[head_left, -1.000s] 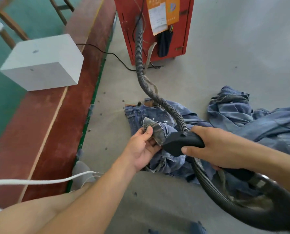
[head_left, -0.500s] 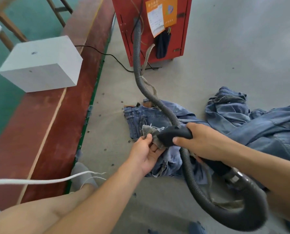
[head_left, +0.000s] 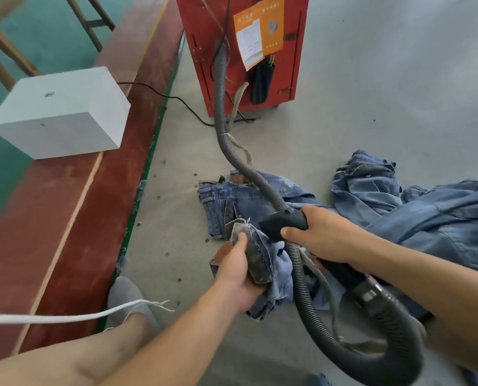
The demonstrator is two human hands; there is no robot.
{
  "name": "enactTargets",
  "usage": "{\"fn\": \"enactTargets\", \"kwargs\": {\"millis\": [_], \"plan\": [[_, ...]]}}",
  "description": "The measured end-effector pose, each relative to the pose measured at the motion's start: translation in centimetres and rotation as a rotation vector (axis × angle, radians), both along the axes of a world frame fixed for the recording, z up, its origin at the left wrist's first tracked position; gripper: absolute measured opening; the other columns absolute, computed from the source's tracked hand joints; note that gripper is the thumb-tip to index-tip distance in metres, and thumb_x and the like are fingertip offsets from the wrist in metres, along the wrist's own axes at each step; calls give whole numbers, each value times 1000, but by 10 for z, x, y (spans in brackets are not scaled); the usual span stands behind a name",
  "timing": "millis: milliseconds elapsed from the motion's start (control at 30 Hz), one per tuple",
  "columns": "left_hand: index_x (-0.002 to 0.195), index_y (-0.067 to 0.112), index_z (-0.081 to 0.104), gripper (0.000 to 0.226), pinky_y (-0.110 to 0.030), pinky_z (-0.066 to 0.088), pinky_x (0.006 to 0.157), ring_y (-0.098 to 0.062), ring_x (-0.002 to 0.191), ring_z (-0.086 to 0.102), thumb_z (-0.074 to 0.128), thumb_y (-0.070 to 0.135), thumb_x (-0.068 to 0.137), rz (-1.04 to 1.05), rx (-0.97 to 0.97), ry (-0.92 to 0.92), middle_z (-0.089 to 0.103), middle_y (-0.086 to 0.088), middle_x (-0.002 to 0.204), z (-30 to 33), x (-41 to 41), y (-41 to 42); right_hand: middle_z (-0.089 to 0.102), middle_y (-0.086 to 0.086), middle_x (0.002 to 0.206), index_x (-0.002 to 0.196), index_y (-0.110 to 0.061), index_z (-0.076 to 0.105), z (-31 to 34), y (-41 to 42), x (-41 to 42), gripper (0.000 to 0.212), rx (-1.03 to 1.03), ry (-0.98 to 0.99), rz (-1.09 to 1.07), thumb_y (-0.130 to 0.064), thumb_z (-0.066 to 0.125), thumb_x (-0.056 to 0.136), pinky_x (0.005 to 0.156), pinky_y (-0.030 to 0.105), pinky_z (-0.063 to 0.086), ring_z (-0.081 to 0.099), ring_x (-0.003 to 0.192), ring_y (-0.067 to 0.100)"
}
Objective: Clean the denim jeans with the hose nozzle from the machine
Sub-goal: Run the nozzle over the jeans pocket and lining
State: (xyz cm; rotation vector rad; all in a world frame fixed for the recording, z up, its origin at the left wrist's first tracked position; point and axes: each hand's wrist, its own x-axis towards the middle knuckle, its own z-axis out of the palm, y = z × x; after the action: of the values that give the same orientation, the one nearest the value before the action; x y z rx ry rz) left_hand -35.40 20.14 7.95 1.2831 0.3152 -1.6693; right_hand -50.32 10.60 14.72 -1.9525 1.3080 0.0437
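Note:
Blue denim jeans [head_left: 232, 201] lie crumpled on the grey floor in front of me. My left hand [head_left: 238, 268] grips a turned-out grey pocket lining [head_left: 253, 256] of the jeans, thumb on top. My right hand [head_left: 324, 238] holds the black hose nozzle [head_left: 279, 224], its mouth pointing left just above the lining. A dark ribbed hose [head_left: 226, 146] runs from the nozzle back to the red machine [head_left: 204, 29] and loops low at the right.
More denim garments [head_left: 427, 218] are piled at the right. A white box [head_left: 62, 115] sits on a red-brown wooden bench [head_left: 65, 218] along the left. A black cable [head_left: 176, 98] crosses the floor. My grey-socked foot [head_left: 126, 299] and a white cord [head_left: 65, 319] are at lower left.
My left hand has lifted and turned the pocket lining toward me. The nozzle moved left toward the lining, then drew back slightly to the right.

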Motion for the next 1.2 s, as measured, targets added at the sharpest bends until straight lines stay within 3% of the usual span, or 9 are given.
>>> {"fn": "enactTargets", "kwargs": {"millis": [167, 233, 300, 400, 600, 833, 1000, 1100, 1200], "plan": [[129, 7, 64, 67, -43, 51, 91, -32, 108, 70, 39, 63, 103, 30, -18, -43, 74, -18, 118, -2, 3, -2, 68, -7, 78, 90, -34, 55, 3, 13, -8, 46, 73, 125, 221, -75, 57, 71, 56, 29, 51, 66, 59, 6], [121, 7, 68, 59, -37, 45, 78, -28, 90, 67, 39, 56, 104, 18, -44, -33, 76, -14, 106, 0, -1, 0, 68, -6, 83, 92, -30, 56, -1, 12, -2, 38, 58, 106, 210, -66, 63, 82, 62, 33, 53, 66, 65, 9], [118, 11, 70, 53, -37, 44, 79, -29, 88, 67, 38, 51, 104, 35, -63, -3, 76, -15, 105, 1, -1, 0, 70, -3, 86, 97, -26, 58, -3, 8, 2, 33, 54, 76, 159, -58, 65, 91, 67, 37, 58, 68, 68, 14], [118, 11, 72, 47, -42, 51, 89, -33, 103, 69, 40, 43, 105, 78, -72, -33, 76, -16, 113, 0, 4, -1, 70, -4, 75, 92, -29, 57, -1, 0, -2, 26, -1, 42, 50, -54, 65, 93, 58, 30, 54, 68, 62, 14], [129, 1, 61, 29, -47, 61, 68, -36, 97, 73, 47, 13, 106, 63, -149, -76, 74, -23, 111, -5, 9, 3, 67, -9, 58, 90, -26, 59, 13, -9, -17, 31, 208, -11, 94, -53, 71, 86, 43, 23, 48, 63, 45, 13], [125, 7, 66, 33, -51, 60, 81, -34, 98, 70, 46, -7, 102, -104, -321, -99, 73, -21, 113, -8, 6, 11, 69, 2, 79, 96, -20, 58, 12, -13, -1, 29, 8, 65, 10, -48, 66, 95, 60, 34, 53, 66, 63, 19], [125, 7, 65, 41, -56, 56, 84, -36, 100, 66, 46, -16, 97, -219, -355, -157, 70, -20, 110, -5, 7, 12, 67, -14, 61, 86, -28, 59, 22, -15, -11, 28, 103, 119, 181, -53, 70, 88, 39, 14, 39, 60, 47, 0], [119, 6, 70, 46, -57, 52, 90, -38, 99, 63, 47, -21, 91, -328, -341, -211, 68, -22, 108, -6, 4, 17, 68, -4, 75, 88, -25, 58, 18, -19, -1, 26, -30, 158, 187, -50, 66, 93, 52, 21, 47, 63, 57, 3], [106, 12, 77, 51, -49, 57, 82, -29, 86, 73, 45, -24, 89, -347, -311, -226, 75, -16, 101, -6, 4, 18, 71, 4, 85, 100, -18, 62, 20, -27, -2, 31, -20, 181, 125, -48, 65, 95, 58, 32, 54, 64, 60, 14]]}}
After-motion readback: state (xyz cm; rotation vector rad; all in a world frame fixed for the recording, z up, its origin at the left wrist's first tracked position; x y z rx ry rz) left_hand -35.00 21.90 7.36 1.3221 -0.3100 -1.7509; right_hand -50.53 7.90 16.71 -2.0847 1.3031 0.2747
